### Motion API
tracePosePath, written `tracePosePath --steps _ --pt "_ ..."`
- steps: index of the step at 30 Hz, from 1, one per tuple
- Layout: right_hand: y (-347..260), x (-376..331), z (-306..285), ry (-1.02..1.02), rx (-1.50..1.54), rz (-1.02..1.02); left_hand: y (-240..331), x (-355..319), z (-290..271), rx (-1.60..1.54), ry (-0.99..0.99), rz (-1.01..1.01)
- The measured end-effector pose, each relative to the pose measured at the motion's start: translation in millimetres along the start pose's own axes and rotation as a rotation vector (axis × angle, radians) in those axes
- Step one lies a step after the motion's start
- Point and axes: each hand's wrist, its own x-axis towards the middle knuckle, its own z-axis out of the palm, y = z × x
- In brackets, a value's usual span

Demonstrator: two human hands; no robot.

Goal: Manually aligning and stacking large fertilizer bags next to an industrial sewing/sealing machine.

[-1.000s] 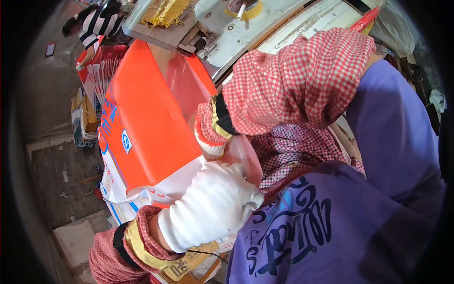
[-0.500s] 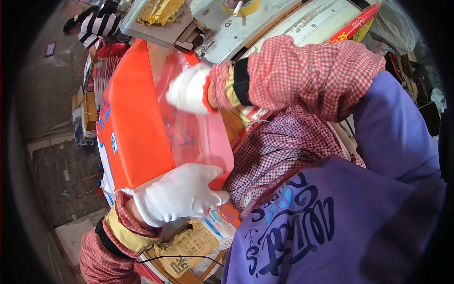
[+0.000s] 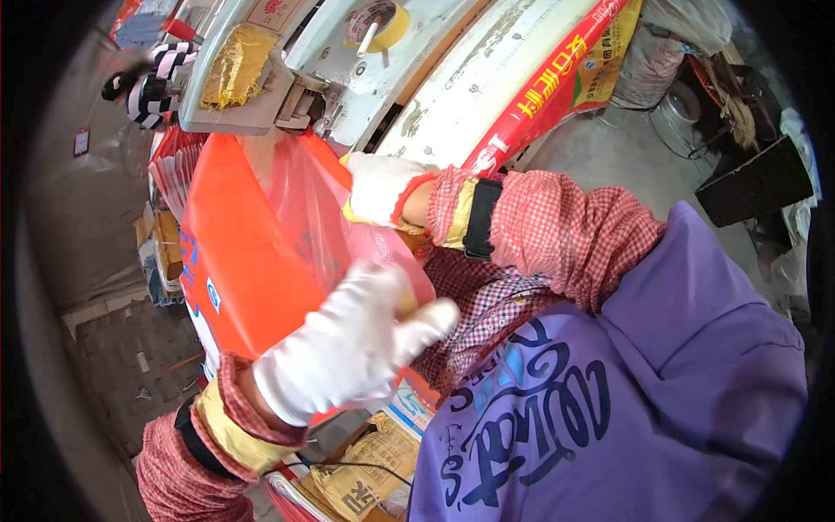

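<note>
A large orange-red plastic sack (image 3: 248,278) with blue print lies across the lap side, its mouth gaping toward me. Inside it shows a clear film liner (image 3: 304,191). My right hand (image 3: 376,190), in a white glove with yellow fingertips, is closed at the far edge of the sack's mouth; its fingertips are partly hidden. Over the near edge, my left hand (image 3: 335,344), in a white glove, is open with the thumb spread from the fingers. It is slightly blurred and holds nothing visible.
A grey-white sewing machine (image 3: 348,70) stands beyond, carrying a yellow tape roll (image 3: 387,30) and a yellow woven scrap (image 3: 235,65). A red-and-yellow printed sack (image 3: 557,83) lies right of it. Brown printed sacks (image 3: 374,461) sit below. Another person (image 3: 156,87) is at far left.
My right hand has moved from over the sack's opening to its far edge. My left hand has lifted off the near edge, thumb spreading. The view has shifted, showing more floor at right.
</note>
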Motion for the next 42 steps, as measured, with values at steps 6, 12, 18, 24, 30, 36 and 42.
tracePosePath --steps 6,12,18,24,30,36,42 --pt "1.3 0.7 -4.0 -0.079 0.208 0.138 -10.1 -10.4 -3.7 -0.264 -0.166 -0.295" --pt "-13.3 -8.9 -11.1 -0.131 0.146 0.179 -15.7 -0.6 11.2 0.367 -0.358 0.416" --pt "-30.2 -22.1 -10.1 0.108 -0.076 0.081 -5.4 18.9 12.5 0.195 -0.201 0.401" --pt "-23.0 -12.3 0.4 0.016 -0.198 -0.185 46.5 2.5 -7.0 0.371 -0.341 0.272" --pt "-13.1 38.8 15.8 0.001 -0.086 -0.192 52.1 26.6 -11.4 0.332 -0.062 0.296" --pt "-5.8 69.7 16.3 -0.001 0.013 -0.145 13.4 39.2 -47.5 0.443 -0.191 0.187" --pt "-8.0 67.6 19.9 0.000 0.038 -0.090 -26.9 31.1 -91.5 0.563 -0.066 0.293"
